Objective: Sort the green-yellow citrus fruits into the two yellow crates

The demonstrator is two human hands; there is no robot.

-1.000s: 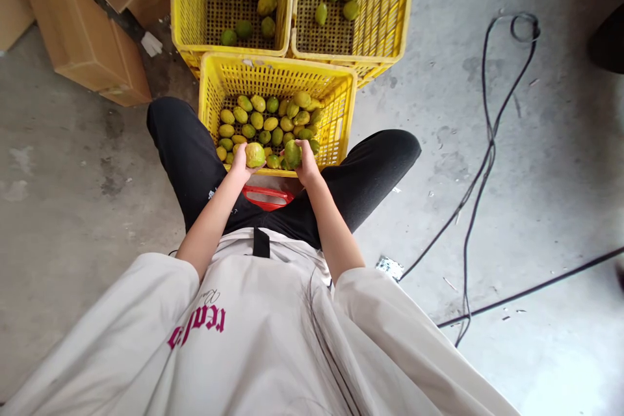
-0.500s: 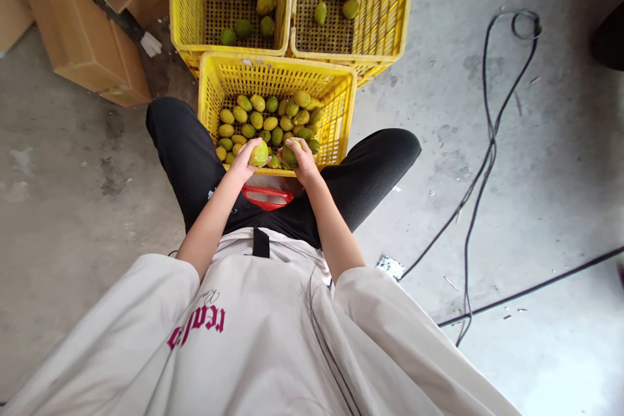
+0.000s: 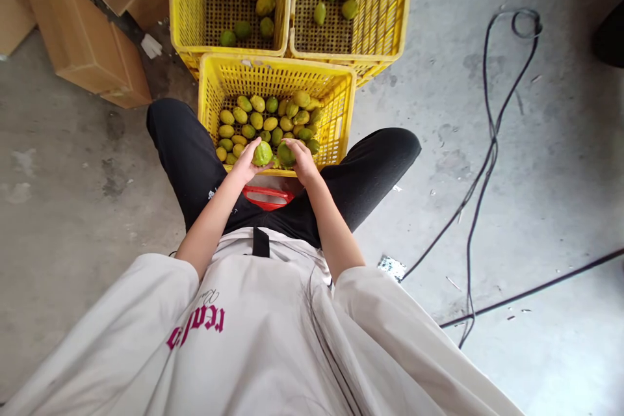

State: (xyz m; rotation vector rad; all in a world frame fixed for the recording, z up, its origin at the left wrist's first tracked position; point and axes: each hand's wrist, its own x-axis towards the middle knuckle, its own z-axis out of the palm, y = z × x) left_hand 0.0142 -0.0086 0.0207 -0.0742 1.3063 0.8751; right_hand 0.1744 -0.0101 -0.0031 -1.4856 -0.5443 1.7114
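My left hand [image 3: 247, 165] is closed round a yellow-green lemon [image 3: 262, 154], thumb along its left side. A darker green lemon [image 3: 285, 155] sits in my right hand [image 3: 303, 161], partly covered by the fingers. Both hands are above the near edge of a yellow plastic crate [image 3: 350, 104] between my knees. Inside that crate lie several green and yellow lemons [image 3: 257, 120], some of them behind my hands.
Two more yellow crates, one at left [image 3: 176, 6] and one at right [image 3: 407, 6], stand behind, each holding several lemons. Cardboard boxes [image 3: 80, 32] are at the upper left. A black cable [image 3: 493, 136] lies on the concrete floor at right. Something red [image 3: 267, 198] shows below the near crate.
The lemon in my left hand has turned and shifted slightly right. The one in my right hand has moved slightly left, so the two lemons are closer together.
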